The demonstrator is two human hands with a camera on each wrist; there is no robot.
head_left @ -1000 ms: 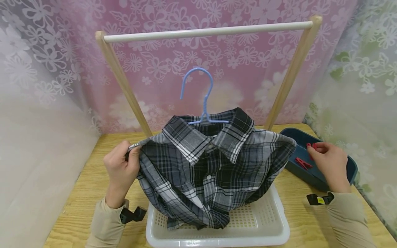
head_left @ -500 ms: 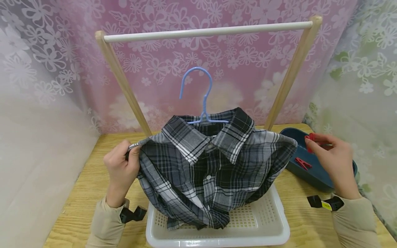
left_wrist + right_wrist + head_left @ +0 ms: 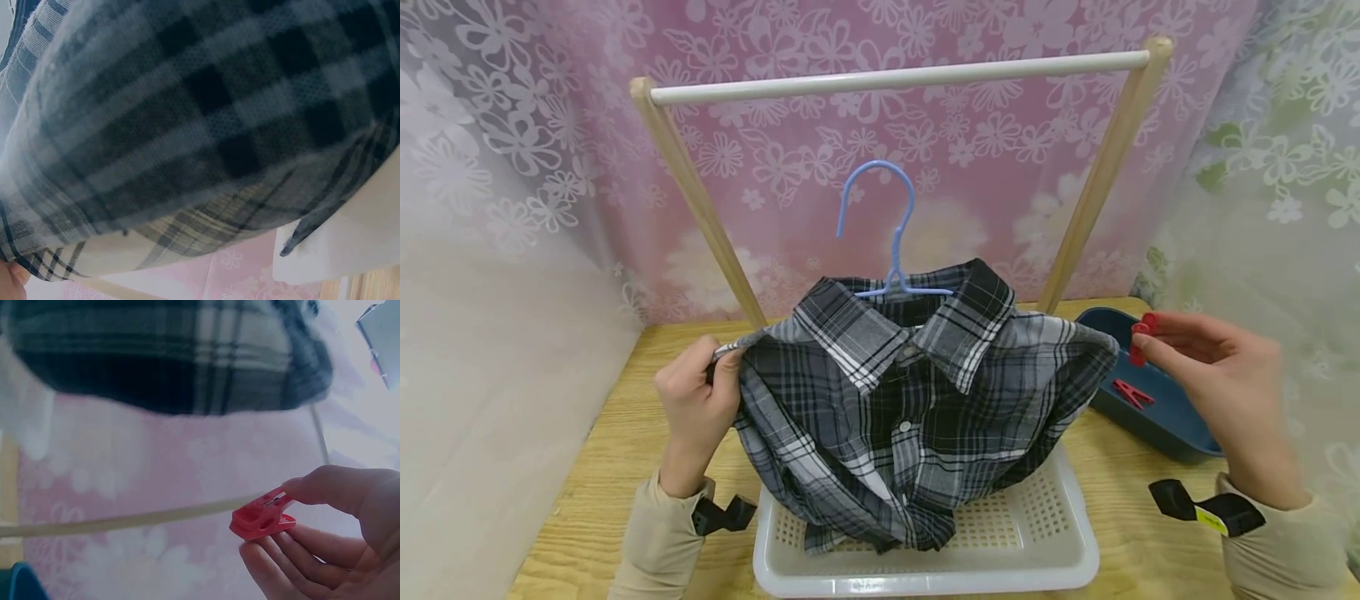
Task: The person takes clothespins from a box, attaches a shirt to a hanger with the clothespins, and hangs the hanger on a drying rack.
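Red plastic is pinched at the fingertips of the right hand (image 3: pixel 1225 375): a small clothes peg (image 3: pixel 1141 337) is held between thumb and forefinger, the other fingers loosely curled beneath it, as the right wrist view shows (image 3: pixel 262 516). The hold is only a light tip-pinch, so the peg could be judged likely to twist or spring out if squeezed off-centre, and it would drop toward the blue tray (image 3: pixel 1180 429) at about five o'clock of it, where another red peg (image 3: pixel 1131 392) lies.

The left hand (image 3: pixel 696 408) is closed on the shoulder edge of the plaid shirt (image 3: pixel 910 408), fabric gathered under the thumb. The shirt is draped on a blue hanger (image 3: pixel 891 233), its hem resting in the white basket (image 3: pixel 1060 550) at six o'clock. Should that grasp slacken, the shirt could slide off the hanger. The rack bar (image 3: pixel 895 79) stands at twelve o'clock, untouched.
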